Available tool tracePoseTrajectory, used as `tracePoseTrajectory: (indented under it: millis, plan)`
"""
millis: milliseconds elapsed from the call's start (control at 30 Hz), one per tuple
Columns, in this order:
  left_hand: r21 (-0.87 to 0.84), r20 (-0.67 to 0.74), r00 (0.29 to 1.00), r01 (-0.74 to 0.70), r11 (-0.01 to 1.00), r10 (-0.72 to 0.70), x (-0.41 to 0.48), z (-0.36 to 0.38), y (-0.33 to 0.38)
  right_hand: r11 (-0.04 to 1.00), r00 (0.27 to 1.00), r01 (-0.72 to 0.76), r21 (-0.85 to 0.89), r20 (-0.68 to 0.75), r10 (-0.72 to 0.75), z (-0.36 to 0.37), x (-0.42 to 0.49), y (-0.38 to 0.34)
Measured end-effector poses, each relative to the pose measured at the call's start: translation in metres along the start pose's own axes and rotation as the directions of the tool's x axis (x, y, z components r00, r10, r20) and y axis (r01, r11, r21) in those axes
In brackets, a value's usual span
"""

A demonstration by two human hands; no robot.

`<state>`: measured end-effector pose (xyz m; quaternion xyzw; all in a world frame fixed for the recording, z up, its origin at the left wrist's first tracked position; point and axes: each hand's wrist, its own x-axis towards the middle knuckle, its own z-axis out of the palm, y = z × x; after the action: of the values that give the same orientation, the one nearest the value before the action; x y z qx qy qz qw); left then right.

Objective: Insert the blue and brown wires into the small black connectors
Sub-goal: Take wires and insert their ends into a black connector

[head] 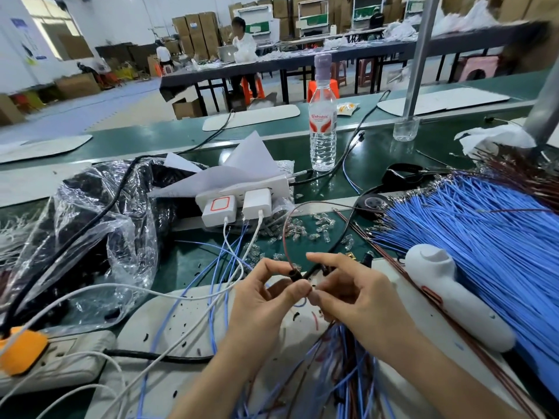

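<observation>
Pinching a small black connector (295, 274) between thumb and forefinger, my left grip (266, 300) holds it above the desk's near edge, about midway along. A brown wire (286, 234) loops up from it. My right grip (357, 294) narrows just beside the connector; I cannot tell what it holds. Both parts look featherlight. The wire seems thin and springy, so it is best held close to its tip. A water bottle (323, 128) near the far edge bears red writing, seemingly "Watsons".

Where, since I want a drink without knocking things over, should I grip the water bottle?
Probably round the labelled middle of the bottle, reaching from the near right: it stands upright with its cap on, and the paper and chargers crowd its left.
</observation>
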<state>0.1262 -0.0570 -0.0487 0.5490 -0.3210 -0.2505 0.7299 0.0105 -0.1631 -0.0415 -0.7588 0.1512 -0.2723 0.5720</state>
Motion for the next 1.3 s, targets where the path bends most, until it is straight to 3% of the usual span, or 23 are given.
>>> tracePoseTrajectory:
  millis: [100, 200, 300, 367, 433, 500, 567, 667, 733, 800, 867, 967, 1000, 1067, 1100, 1167, 1233, 1300]
  plan:
    - [-0.204, -0.037, 0.993, 0.1, 0.974, -0.11, 0.0, 0.002, -0.002, 0.986, 0.993, -0.078, 0.147, 0.095, 0.064, 0.002, 0.0, -0.006]
    - [-0.5, -0.052, 0.97, 0.18, 0.847, -0.237, 0.006, -0.002, 0.002, 0.915, 0.918, -0.299, 0.272, 0.343, 0.198, -0.004, 0.0, -0.016]
    - [-0.712, -0.112, 0.939, 0.152, 0.686, -0.324, 0.016, -0.014, 0.009, 0.858, 0.694, -0.481, 0.18, 0.677, 0.247, -0.012, -0.003, -0.025]
    - [-0.786, -0.149, 0.922, 0.108, 0.609, -0.356, 0.022, -0.023, 0.013, 0.872, 0.501, -0.487, 0.041, 0.831, 0.242, -0.015, -0.004, -0.03]
    - [-0.813, -0.175, 0.913, 0.077, 0.577, -0.369, 0.025, -0.029, 0.016, 0.894, 0.323, -0.446, -0.048, 0.923, 0.211, -0.018, -0.003, -0.03]
    - [-0.801, -0.197, 0.905, 0.073, 0.594, -0.377, 0.026, -0.029, 0.014, 0.904, 0.243, -0.417, -0.089, 0.948, 0.205, -0.018, -0.003, -0.028]
    - [-0.756, -0.183, 0.917, 0.099, 0.647, -0.354, 0.024, -0.023, 0.014, 0.897, 0.292, -0.437, -0.062, 0.934, 0.207, -0.015, -0.003, -0.025]
    - [-0.631, -0.066, 0.942, 0.217, 0.745, -0.33, 0.016, -0.007, 0.01, 0.793, 0.524, -0.591, 0.147, 0.817, 0.239, -0.008, -0.002, -0.02]
    - [-0.512, 0.016, 0.939, 0.303, 0.804, -0.344, 0.006, 0.001, 0.006, 0.744, 0.691, -0.6, 0.294, 0.66, 0.297, -0.005, -0.001, -0.015]
    - [-0.462, 0.055, 0.94, 0.323, 0.826, -0.336, 0.004, 0.006, 0.004, 0.764, 0.765, -0.556, 0.329, 0.563, 0.315, -0.007, 0.0, -0.012]
    - [-0.554, 0.011, 0.944, 0.28, 0.784, -0.329, 0.009, 0.001, 0.006, 0.784, 0.676, -0.576, 0.232, 0.674, 0.297, -0.008, -0.001, -0.013]
    - [-0.653, -0.097, 0.941, 0.186, 0.734, -0.325, 0.019, -0.009, 0.01, 0.769, 0.391, -0.635, 0.067, 0.887, 0.245, -0.008, -0.004, -0.017]
    - [-0.627, -0.11, 0.946, 0.171, 0.76, -0.304, 0.018, -0.008, 0.009, 0.769, 0.335, -0.638, 0.031, 0.911, 0.241, -0.009, -0.003, -0.017]
    - [-0.54, -0.096, 0.963, 0.164, 0.826, -0.254, 0.011, 0.0, 0.004, 0.785, 0.306, -0.619, 0.001, 0.921, 0.24, -0.011, -0.003, -0.017]
    - [-0.42, -0.098, 0.976, 0.138, 0.897, -0.196, 0.006, 0.004, 0.002, 0.795, 0.337, -0.607, 0.012, 0.909, 0.244, -0.012, -0.003, -0.017]
    - [-0.024, -0.088, 0.996, -0.008, 1.0, 0.006, -0.003, 0.008, -0.003, 0.812, 0.505, -0.579, 0.075, 0.814, 0.286, -0.012, -0.001, -0.015]
    - [0.255, -0.02, 0.977, -0.202, 0.945, 0.214, -0.008, 0.008, -0.007, 0.829, 0.713, -0.531, 0.172, 0.62, 0.328, -0.01, 0.001, -0.013]
    - [0.323, 0.055, 0.942, -0.332, 0.886, 0.332, -0.012, 0.011, -0.007, 0.875, 0.859, -0.423, 0.235, 0.412, 0.305, -0.008, 0.002, -0.01]
